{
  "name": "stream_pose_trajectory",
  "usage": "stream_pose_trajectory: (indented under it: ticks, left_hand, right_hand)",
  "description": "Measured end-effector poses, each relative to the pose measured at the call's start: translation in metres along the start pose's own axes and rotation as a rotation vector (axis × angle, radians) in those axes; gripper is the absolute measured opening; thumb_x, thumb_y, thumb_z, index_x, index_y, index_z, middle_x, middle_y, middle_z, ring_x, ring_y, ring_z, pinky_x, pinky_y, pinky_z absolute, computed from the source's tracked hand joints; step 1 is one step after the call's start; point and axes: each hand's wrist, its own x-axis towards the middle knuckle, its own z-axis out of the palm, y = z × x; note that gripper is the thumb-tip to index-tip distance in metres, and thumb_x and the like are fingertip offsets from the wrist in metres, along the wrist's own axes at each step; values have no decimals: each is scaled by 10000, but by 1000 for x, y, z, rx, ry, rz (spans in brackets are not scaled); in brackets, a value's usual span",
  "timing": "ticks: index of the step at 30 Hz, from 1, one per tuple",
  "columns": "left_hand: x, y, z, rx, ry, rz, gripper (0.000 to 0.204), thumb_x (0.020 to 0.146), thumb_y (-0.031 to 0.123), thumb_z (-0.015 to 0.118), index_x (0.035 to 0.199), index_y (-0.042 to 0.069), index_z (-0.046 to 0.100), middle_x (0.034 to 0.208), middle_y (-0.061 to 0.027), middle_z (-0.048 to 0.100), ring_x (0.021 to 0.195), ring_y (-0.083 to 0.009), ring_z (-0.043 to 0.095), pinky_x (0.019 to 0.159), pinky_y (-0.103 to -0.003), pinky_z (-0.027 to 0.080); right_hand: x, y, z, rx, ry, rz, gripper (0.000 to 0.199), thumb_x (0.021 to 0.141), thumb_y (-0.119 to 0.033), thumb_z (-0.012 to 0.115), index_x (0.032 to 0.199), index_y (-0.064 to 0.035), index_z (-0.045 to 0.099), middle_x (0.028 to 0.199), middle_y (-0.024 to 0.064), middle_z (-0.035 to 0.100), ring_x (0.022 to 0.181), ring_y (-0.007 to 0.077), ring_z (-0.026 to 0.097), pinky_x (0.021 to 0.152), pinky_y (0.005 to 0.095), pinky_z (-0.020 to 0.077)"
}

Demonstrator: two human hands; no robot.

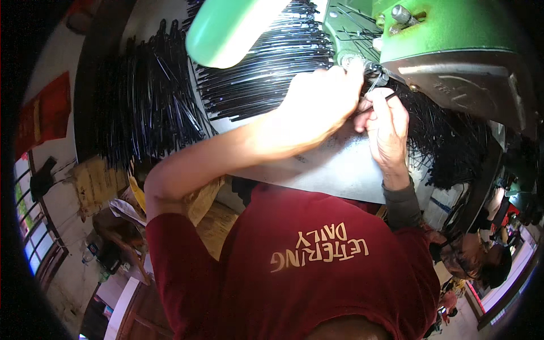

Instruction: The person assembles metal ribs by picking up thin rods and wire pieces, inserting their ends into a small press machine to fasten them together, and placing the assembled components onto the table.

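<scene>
My left hand, washed out by bright light, reaches to the working end of a green machine. Its fingers are curled together beside a small metal fitting there; what they hold is hidden. Just below, my right hand pinches a thin black rod between thumb and fingers. The two hands almost meet under the fitting. Left of them, many thin black rods lie side by side in a broad layer on the pale metal worktop.
Another heap of black rods covers the left side. A tangled dark bundle lies right of my right hand, under the machine's dark metal guard. A rounded green part overhangs the rods. Another person is at the far right.
</scene>
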Motion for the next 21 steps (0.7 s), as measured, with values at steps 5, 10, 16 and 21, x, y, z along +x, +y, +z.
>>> stream_pose_trajectory:
  ticks: [5,10,16,21]
  left_hand:
    - [-24,-2,-23,-1006,-214,-659,158,922,163,508,835,32,526,577,-3,517,491,-42,447,435,-203,354]
    - [-16,-22,-41,-1322,-478,-850,185,911,200,544,847,27,560,549,-12,523,390,-32,364,354,-192,247]
    - [-12,-28,-50,-1174,-531,-815,287,928,247,532,868,-19,623,604,-79,610,395,-75,478,360,-191,361]
    - [-30,-40,-62,-1378,-278,-1116,384,969,288,437,1006,-63,588,692,-144,640,494,-175,611,485,-252,517]
  right_hand:
    - [-1,7,12,196,-120,-25,228,975,-164,406,1049,42,469,909,179,600,756,265,664,653,348,570]
    - [8,13,12,375,-164,89,231,979,-156,395,1083,44,447,911,199,599,801,301,657,725,394,560]
    - [21,13,13,537,-284,138,235,983,-176,389,1085,29,442,933,203,600,862,321,635,799,443,527]
    - [10,8,17,524,-199,79,248,989,-190,374,1088,17,470,999,203,586,873,309,635,803,451,525]
